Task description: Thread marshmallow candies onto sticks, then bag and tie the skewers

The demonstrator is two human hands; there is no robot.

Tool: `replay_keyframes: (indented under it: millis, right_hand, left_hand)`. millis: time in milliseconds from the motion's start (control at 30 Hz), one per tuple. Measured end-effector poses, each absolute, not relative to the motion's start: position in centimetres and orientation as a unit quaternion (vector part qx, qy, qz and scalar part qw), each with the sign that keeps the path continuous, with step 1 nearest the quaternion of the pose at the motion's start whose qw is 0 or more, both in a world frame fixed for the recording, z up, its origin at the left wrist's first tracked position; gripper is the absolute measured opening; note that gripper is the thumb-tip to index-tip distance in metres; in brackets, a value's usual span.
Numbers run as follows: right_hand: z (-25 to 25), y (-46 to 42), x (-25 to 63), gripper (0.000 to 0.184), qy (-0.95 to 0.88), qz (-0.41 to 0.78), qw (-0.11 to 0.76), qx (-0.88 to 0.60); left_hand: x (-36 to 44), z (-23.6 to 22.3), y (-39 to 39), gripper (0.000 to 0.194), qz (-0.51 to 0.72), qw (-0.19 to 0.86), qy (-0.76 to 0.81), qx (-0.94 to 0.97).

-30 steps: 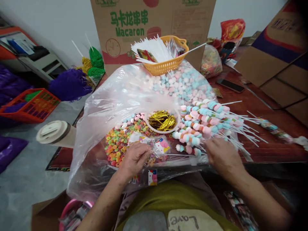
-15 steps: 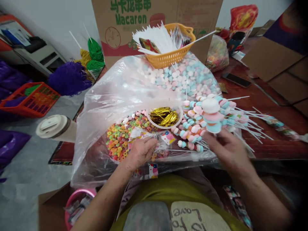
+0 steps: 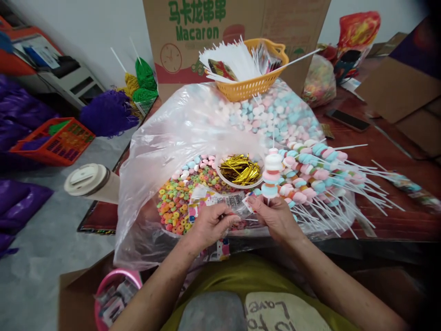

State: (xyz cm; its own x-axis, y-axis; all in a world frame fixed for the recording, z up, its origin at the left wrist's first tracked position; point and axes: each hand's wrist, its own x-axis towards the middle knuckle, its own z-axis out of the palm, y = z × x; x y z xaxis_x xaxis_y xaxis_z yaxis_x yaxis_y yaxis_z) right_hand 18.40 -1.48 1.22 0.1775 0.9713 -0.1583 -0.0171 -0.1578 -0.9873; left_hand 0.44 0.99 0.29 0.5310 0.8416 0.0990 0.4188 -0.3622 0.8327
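Note:
My right hand [image 3: 275,216] is closed on the stick of a marshmallow skewer [image 3: 271,175], held upright with white, pink and blue pieces stacked on it. My left hand [image 3: 211,224] pinches a small clear printed bag [image 3: 223,202] over the pile of colourful ring candies [image 3: 179,197]. The right hand's fingers also touch the bag's edge. A white bowl of gold twist ties [image 3: 241,170] sits just behind both hands. A heap of finished skewers [image 3: 320,174] lies to the right.
A big plastic bag of pastel marshmallows [image 3: 268,115] fills the middle, with an orange basket of white sticks [image 3: 248,69] behind it and a Macaron carton [image 3: 234,27]. A lidded cup [image 3: 91,181] stands at left. A phone [image 3: 347,120] lies on the brown table.
My right hand picked one skewer from the heap and carried it left, upright, to meet the bag held by my left hand. The camera view shifted slightly.

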Motion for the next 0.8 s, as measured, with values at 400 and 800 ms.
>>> replay_keyframes:
  millis: [400, 800]
  right_hand:
    - [4.7, -4.4, 27.9, 0.024, -0.785, 0.021, 0.369, -0.496]
    - [7.1, -4.8, 28.7, 0.024, -0.890, -0.145, 0.192, -0.387]
  left_hand:
    - [-2.5, 1.6, 2.4, 0.022, 0.353, 0.218, 0.289, 0.863]
    - [-1.2, 2.7, 2.3, 0.021, 0.241, 0.202, 0.254, 0.914]
